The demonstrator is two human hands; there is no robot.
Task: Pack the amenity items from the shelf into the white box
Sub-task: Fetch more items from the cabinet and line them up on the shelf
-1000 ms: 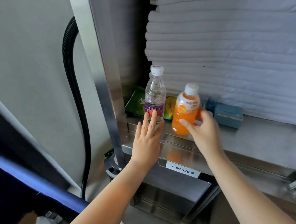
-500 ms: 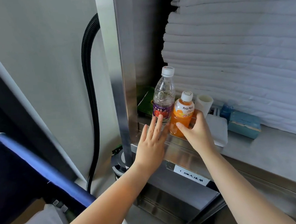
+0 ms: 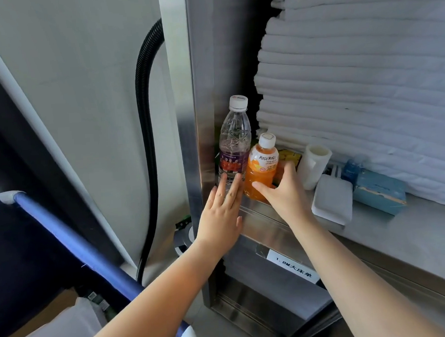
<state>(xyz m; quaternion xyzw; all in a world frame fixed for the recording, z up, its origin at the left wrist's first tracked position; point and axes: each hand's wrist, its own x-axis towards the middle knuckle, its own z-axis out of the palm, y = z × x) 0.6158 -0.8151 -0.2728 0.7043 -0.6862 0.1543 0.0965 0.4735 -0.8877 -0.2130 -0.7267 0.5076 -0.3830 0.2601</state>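
Steel shelf (image 3: pixel 412 225), front tag reads "1.8M大床单".
Clear water bottle (image 3: pixel 234 139): white cap, purple label; left hand (image 3: pixel 222 214) flat, fingers spread against its base.
Orange "MOGU MOGU" juice bottle (image 3: pixel 261 169) upright at shelf's left end, right hand (image 3: pixel 286 193) wrapped around it.

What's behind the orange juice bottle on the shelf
Behind the orange juice bottle a yellow packet shows. The bottle and the right hand cover most of it.

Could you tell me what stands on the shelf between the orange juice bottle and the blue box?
In the head view, a white cup and a flat white box lie between them.
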